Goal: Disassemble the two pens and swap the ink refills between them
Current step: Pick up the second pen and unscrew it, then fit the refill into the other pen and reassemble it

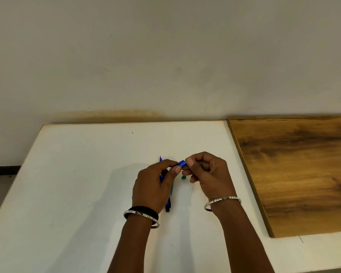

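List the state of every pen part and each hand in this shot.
blue barrel: off the table, held between both hands.
left-hand grip: curled round the blue barrel.
right-hand grip: pinching the barrel's end.
small green piece: loose on the table.
green part: lying flat, partly hidden by the left hand.
dark blue part: lying beside the left wrist.
blue tip: pokes out beyond the left hand; held or lying, cannot tell.

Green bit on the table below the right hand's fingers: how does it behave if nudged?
The green bit looks tiny, so probably very light; a nudge would likely skid it across the smooth white table. It seems stubby and possibly rounded, so it may roll. Its size suggests it needs a careful fingertip pinch.
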`<control>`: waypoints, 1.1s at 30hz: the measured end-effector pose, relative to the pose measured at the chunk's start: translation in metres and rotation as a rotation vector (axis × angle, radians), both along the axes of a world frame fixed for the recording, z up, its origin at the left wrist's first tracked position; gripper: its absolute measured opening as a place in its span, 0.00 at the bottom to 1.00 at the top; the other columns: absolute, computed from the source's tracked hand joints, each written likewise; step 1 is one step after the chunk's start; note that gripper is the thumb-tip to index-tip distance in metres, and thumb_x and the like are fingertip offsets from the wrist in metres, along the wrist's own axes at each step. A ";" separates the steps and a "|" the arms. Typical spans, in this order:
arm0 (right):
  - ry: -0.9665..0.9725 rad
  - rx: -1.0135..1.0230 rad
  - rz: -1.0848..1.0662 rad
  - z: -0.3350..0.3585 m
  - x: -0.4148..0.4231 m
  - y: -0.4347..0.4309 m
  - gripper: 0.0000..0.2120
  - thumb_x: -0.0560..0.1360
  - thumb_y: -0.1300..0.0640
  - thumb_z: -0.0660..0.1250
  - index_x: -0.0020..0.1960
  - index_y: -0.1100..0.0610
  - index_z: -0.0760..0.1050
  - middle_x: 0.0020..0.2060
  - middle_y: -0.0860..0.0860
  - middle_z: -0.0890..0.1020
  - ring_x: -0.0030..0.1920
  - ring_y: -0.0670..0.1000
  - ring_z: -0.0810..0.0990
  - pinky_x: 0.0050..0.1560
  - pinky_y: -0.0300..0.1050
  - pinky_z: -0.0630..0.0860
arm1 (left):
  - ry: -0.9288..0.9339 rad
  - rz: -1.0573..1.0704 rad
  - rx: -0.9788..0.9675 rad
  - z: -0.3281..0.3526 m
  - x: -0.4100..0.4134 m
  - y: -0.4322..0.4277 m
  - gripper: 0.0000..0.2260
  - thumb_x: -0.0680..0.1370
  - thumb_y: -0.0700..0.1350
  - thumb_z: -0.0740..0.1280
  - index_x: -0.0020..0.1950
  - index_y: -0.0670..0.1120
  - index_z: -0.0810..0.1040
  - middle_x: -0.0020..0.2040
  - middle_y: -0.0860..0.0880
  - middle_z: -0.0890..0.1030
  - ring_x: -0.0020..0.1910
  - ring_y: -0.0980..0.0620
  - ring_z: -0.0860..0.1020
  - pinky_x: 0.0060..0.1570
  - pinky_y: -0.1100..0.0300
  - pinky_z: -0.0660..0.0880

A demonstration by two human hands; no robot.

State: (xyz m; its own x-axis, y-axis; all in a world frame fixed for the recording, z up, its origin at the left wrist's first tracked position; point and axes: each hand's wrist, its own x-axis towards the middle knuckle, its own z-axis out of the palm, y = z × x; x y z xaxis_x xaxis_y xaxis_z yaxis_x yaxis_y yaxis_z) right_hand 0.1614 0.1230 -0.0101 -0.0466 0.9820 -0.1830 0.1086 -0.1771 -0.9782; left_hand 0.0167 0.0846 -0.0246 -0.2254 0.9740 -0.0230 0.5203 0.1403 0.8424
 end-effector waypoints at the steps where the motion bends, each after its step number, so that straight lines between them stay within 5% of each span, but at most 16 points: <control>1: 0.005 0.001 -0.011 0.000 0.000 0.000 0.04 0.76 0.62 0.68 0.48 0.62 0.79 0.36 0.56 0.86 0.36 0.52 0.86 0.33 0.39 0.79 | 0.000 0.005 0.003 -0.001 0.000 0.000 0.13 0.75 0.59 0.63 0.54 0.58 0.81 0.36 0.60 0.79 0.37 0.56 0.79 0.38 0.65 0.73; 4: -0.021 0.021 -0.101 -0.002 0.003 0.002 0.03 0.77 0.60 0.66 0.47 0.59 0.78 0.38 0.52 0.86 0.37 0.48 0.86 0.34 0.37 0.80 | 0.001 0.041 0.008 -0.004 -0.004 0.000 0.12 0.74 0.60 0.63 0.52 0.59 0.81 0.36 0.57 0.80 0.34 0.57 0.78 0.35 0.65 0.72; 9: -0.490 0.163 -0.308 -0.008 0.027 0.005 0.01 0.73 0.58 0.73 0.44 0.54 0.83 0.38 0.48 0.84 0.35 0.40 0.79 0.35 0.27 0.71 | 0.022 0.100 -0.001 -0.007 -0.004 0.001 0.11 0.75 0.61 0.61 0.48 0.58 0.79 0.34 0.55 0.79 0.30 0.58 0.75 0.32 0.66 0.68; 17: -0.776 0.040 -0.237 -0.015 0.033 0.002 0.04 0.73 0.58 0.72 0.47 0.56 0.85 0.44 0.52 0.86 0.40 0.48 0.80 0.45 0.37 0.72 | 0.014 0.099 -0.016 -0.008 -0.002 0.002 0.12 0.76 0.60 0.61 0.49 0.56 0.80 0.36 0.55 0.80 0.33 0.56 0.78 0.33 0.64 0.71; 27: -0.739 0.025 -0.229 -0.013 0.032 0.003 0.08 0.73 0.60 0.73 0.52 0.57 0.83 0.48 0.54 0.85 0.46 0.53 0.83 0.49 0.39 0.73 | 0.005 0.151 -0.038 -0.006 -0.002 0.002 0.14 0.76 0.60 0.61 0.48 0.53 0.80 0.35 0.54 0.79 0.31 0.56 0.74 0.32 0.66 0.66; 33: -0.657 0.167 -0.256 -0.006 0.023 0.003 0.05 0.73 0.60 0.72 0.49 0.55 0.83 0.44 0.50 0.85 0.35 0.40 0.76 0.39 0.31 0.70 | 0.027 0.207 -0.085 -0.003 0.001 0.000 0.14 0.75 0.60 0.64 0.46 0.51 0.79 0.35 0.54 0.77 0.31 0.55 0.73 0.32 0.63 0.69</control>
